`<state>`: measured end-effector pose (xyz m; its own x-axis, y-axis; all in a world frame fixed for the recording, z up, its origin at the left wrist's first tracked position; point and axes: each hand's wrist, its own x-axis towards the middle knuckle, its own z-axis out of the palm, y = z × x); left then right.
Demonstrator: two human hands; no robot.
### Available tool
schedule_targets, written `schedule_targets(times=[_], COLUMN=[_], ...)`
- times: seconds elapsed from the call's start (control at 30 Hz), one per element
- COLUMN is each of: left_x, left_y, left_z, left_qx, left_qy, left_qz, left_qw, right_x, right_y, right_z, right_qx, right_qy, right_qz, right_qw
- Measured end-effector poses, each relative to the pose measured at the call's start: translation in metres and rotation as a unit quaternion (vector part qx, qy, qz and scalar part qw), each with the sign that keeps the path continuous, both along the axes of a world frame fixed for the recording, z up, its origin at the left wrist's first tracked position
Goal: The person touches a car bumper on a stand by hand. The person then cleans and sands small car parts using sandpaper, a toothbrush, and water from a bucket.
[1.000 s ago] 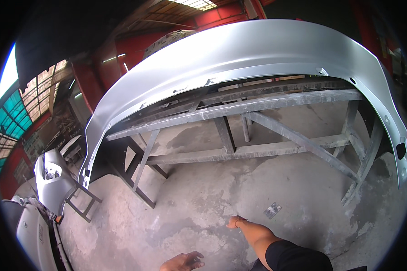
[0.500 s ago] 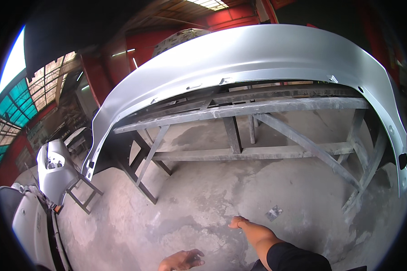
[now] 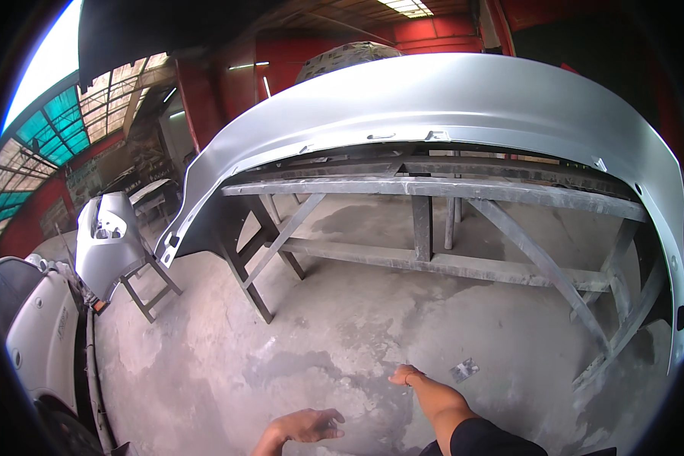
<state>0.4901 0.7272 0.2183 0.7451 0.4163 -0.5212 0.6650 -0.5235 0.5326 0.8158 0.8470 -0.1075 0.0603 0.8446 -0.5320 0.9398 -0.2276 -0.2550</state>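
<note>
My left hand (image 3: pixel 309 425) is low in the head view, over the concrete floor. Its fingers are slightly bent and apart, with nothing between them. To the right, my right hand (image 3: pixel 403 375) is stretched forward on a bare forearm below a dark sleeve. Its fingers are foreshortened, so I cannot tell whether they are open or closed. Both hands are apart from the large curved silver-grey bumper cover (image 3: pixel 463 91), which arches across the scene. It rests on a grey metal stand (image 3: pixel 433 186) with diagonal braces.
At left, another silver body panel (image 3: pixel 110 251) sits on a small dark stand (image 3: pixel 150 291). A light-coloured car (image 3: pixel 45 334) is at the left edge. A small flat scrap (image 3: pixel 464 370) lies on the floor right of my right hand. Behind the bumper is a covered shape (image 3: pixel 346 59).
The view has turned slightly left, so the bumper and stand sit further right in it. My left hand shows higher and its forearm is more visible. Neither hand has taken hold of anything visible.
</note>
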Motion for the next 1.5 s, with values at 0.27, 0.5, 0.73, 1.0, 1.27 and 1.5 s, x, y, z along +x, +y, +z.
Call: schedule_targets(times=[0.27, 0.5, 0.73, 1.0, 1.27, 1.5], left_x=[0.002, -0.001, -0.001, 0.003, -0.001, -0.007], left_y=[-0.001, -0.002, -0.002, -0.001, -0.004, -0.007], left_z=[0.004, 0.002, -0.002, 0.009, 0.005, 0.006], left_qx=[0.004, 0.002, 0.001, -0.005, 0.006, 0.011], left_qy=[-0.001, -0.006, -0.019, -0.006, -0.030, -0.060], left_qz=[-0.002, -0.002, 0.022, -0.002, -0.007, -0.003], left_qw=[1.000, 1.000, 1.000, 1.000, 1.000, 0.998], right_x=[0.004, -0.002, 0.004, 0.010, 0.011, -0.002], right_y=[-0.010, -0.009, -0.011, -0.009, -0.023, -0.026], right_z=[0.005, 0.020, 0.006, 0.017, 0.020, 0.056], right_qx=[0.051, -0.015, 0.085, -0.051, 0.010, -0.064], right_qy=[0.010, 0.006, -0.033, 0.039, 0.040, 0.041], right_qz=[-0.004, 0.004, 0.054, -0.006, -0.077, -0.031], right_qw=[0.999, 1.000, 0.994, 0.998, 0.996, 0.997])
